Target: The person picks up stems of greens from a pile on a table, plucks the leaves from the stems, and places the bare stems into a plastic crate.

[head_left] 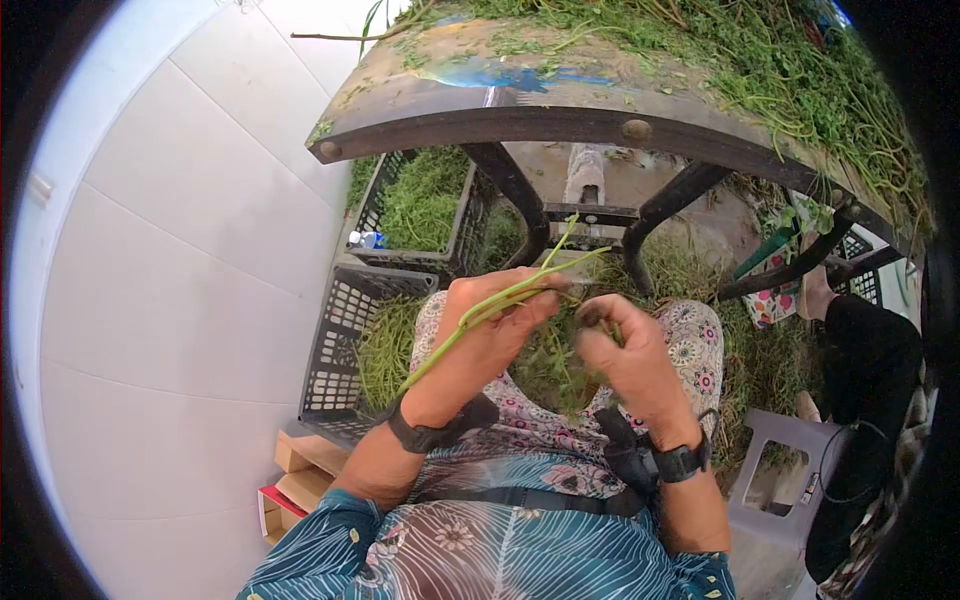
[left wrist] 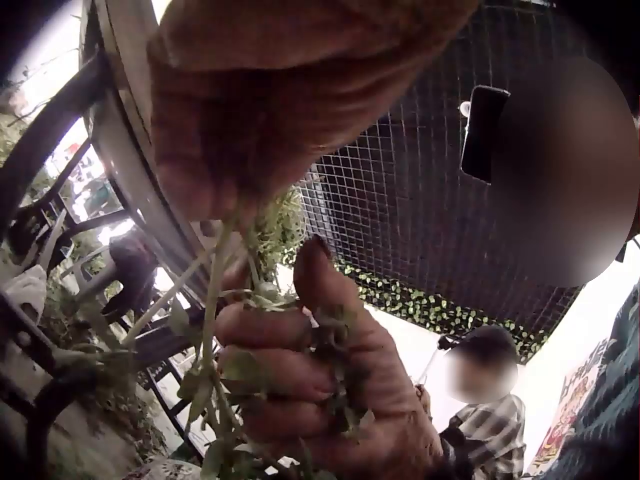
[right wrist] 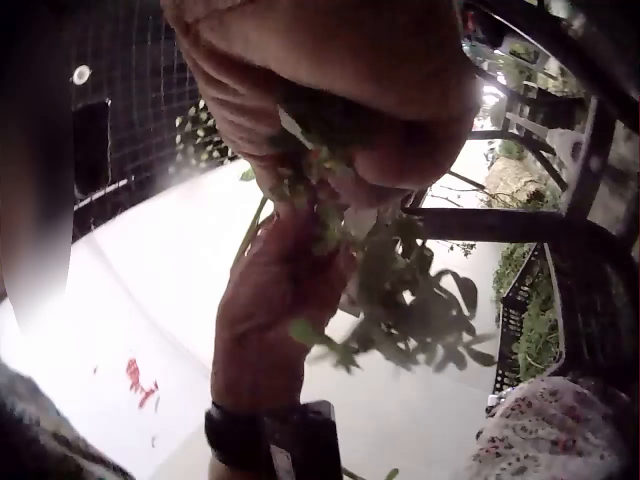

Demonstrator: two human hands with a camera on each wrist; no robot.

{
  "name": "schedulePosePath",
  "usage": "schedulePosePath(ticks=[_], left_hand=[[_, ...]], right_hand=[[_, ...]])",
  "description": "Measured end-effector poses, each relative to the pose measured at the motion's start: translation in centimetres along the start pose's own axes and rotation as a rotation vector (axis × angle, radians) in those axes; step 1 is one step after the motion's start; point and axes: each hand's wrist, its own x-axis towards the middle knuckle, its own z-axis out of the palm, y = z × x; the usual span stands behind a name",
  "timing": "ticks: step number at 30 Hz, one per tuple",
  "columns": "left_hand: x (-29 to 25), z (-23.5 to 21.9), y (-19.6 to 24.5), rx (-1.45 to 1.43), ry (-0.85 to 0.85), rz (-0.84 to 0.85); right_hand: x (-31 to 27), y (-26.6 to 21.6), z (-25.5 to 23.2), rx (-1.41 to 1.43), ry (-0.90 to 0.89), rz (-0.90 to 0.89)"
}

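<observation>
In the head view the left hand (head_left: 500, 318) grips several long green stems (head_left: 462, 328) that lie across its palm and back along the forearm. Close beside it on the right, the right hand (head_left: 635, 358) has its fingers curled round leafy greens, with leaves (head_left: 562, 372) hanging between the two hands above the lap. From the left wrist, the right hand (left wrist: 320, 370) shows curled round leafy sprigs (left wrist: 345, 370), below the left hand (left wrist: 270, 110). In the right wrist view leaves (right wrist: 410, 300) hang under the right hand (right wrist: 340, 90), and the left hand (right wrist: 280, 300) is close behind.
A table (head_left: 480, 125) heaped with greens (head_left: 800, 80) stands in front. Black crates (head_left: 335, 340) of greens are at the left, a grey plastic stool (head_left: 780, 440) at the right. Another person's leg (head_left: 860, 360) shows beyond, and loose greens lie on the floor.
</observation>
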Motion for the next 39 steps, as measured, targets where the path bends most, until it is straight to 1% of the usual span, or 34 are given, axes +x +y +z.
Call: schedulePosePath(ticks=[3, 6, 9, 12, 15, 16, 18, 19, 22, 24, 27, 29, 31, 32, 35, 38, 39], left_hand=[[-0.1, 0.5, 0.4, -0.013, 0.012, 0.005], [-0.2, 0.6, 0.4, -0.036, 0.007, 0.004], [-0.4, 0.6, 0.4, -0.04, -0.018, -0.002], [-0.6, 0.5, 0.2, -0.084, -0.05, -0.049], [-0.7, 0.6, 0.4, -0.138, -0.038, -0.072], [-0.7, 0.6, 0.5, -0.154, -0.03, -0.073], [-0.7, 0.8, 0.8, -0.237, -0.03, -0.128], [-0.8, 0.8, 0.9, -0.278, -0.032, -0.154], [-0.4, 0.2, 1.4, -0.204, 0.006, -0.15], [-0.2, -0.3, 1.2, -0.21, 0.026, -0.107], [0.2, 0.1, 0.8, -0.274, 0.034, -0.082], [0.2, 0.4, 0.8, -0.288, 0.039, -0.089], [0.4, 0.5, 0.9, -0.294, 0.028, -0.074], [0.4, 0.6, 1.0, -0.297, 0.023, -0.066], [0.5, 0.6, 0.7, -0.306, 0.017, -0.071], [0.5, 0.6, 0.7, -0.257, 0.006, -0.077], [0.4, 0.6, 0.7, -0.247, 0.003, -0.081]], right_hand=[[-0.5, -1.8, 0.8, -0.119, -0.01, 0.029], [-0.2, -0.4, 1.1, -0.21, 0.073, -0.121], [-0.3, -0.3, 1.0, -0.235, 0.066, -0.159], [-0.3, -0.3, 0.9, -0.182, 0.04, -0.112], [0.0, 0.0, 0.7, -0.029, 0.005, -0.028], [0.0, 0.0, 0.6, 0.091, -0.015, 0.047], [-0.1, 0.0, 0.4, 0.332, -0.055, 0.196], [-0.1, -0.1, 0.3, 0.4, -0.027, 0.208], [-0.4, 0.5, -0.7, 0.603, 0.085, 0.267], [-0.5, 1.8, -1.7, 0.735, 0.179, 0.338], [-1.0, 1.5, -2.2, 0.578, 0.09, 0.39], [-0.8, 1.9, -1.8, 0.502, -0.051, 0.337], [-1.1, 0.3, -0.8, 0.417, -0.161, 0.288], [-1.0, 1.1, -0.7, 0.466, -0.241, 0.332], [-1.2, 1.2, -0.7, 0.493, -0.285, 0.357], [-1.0, 0.8, -0.9, 0.445, -0.298, 0.383], [-1.0, 1.2, -0.8, 0.489, -0.263, 0.372]])
